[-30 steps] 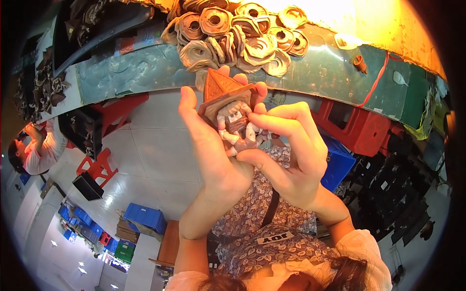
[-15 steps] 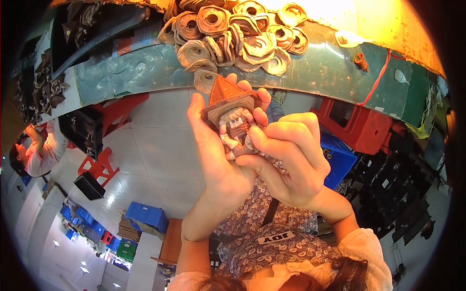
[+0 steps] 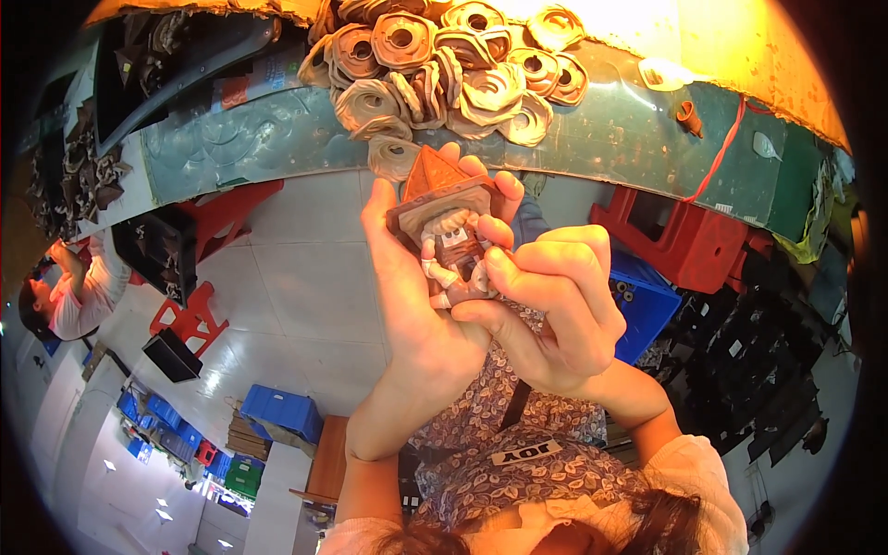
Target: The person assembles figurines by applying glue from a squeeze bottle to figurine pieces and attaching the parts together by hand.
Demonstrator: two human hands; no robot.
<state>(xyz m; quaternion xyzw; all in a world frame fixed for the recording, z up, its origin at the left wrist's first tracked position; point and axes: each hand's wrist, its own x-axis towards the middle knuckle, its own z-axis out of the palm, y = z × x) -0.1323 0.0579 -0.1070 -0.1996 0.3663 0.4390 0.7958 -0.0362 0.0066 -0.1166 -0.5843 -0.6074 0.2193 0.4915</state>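
A small house-shaped figurine (image 3: 449, 236) sits upright in the middle, below the bench edge. Its pointed roof is orange-brown, and a pale rounded front with little white squares shows under the eaves. My left hand (image 3: 407, 296) wraps it from behind, thumb along its left side and fingertips curling over the right edge. With thumb and forefinger, my right hand (image 3: 555, 305) pinches at the figurine's lower right side; whether a small piece lies between those fingertips is hidden. Both hands are held in the air over my patterned apron (image 3: 518, 462).
Across the top runs a green bench (image 3: 610, 139) bearing a heap of ring-shaped clay-coloured parts (image 3: 490, 88). A red stool (image 3: 666, 240) and a blue crate (image 3: 647, 305) stand at the right, beside dark stacked pieces (image 3: 758, 370). Another person (image 3: 88, 287) works at the far left.
The figurine and both hands have shifted very slightly, with its front turned a little more into view. My grip looks the same.
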